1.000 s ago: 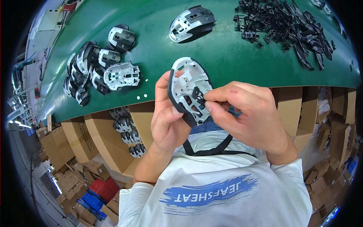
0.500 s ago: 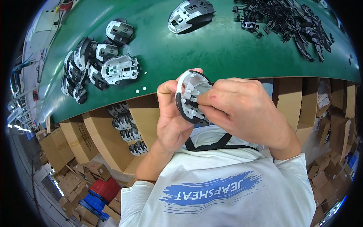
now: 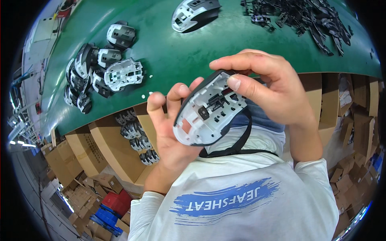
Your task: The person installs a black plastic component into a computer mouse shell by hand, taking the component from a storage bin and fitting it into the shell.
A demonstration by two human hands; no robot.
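Between my hands is a computer mouse shell (image 3: 195, 127), tilted so that its white hollow inside faces up. Small black parts (image 3: 219, 103) sit in the middle of that inside, and a dark rim runs along its far edge. My left hand (image 3: 171, 130) supports the lower left end from beneath, some fingertips raised behind it. At the upper right end my right hand (image 3: 275, 86) grips the shell, thumb on the inner edge and fingers behind. Its fingertips behind the shell are partly hidden.
Several grey and white mouse shells (image 3: 83, 60) cluster at the left of the green table (image 3: 161, 52); another shell (image 3: 193, 16) lies at the far middle. A heap of black plastic parts (image 3: 297, 18) is at far right. Below the edge, a cardboard box (image 3: 108, 148) holds stacked shells.
The shell has turned from nearly edge-on to show its inside. My right hand has moved from pinching inside it to gripping its upper right end.
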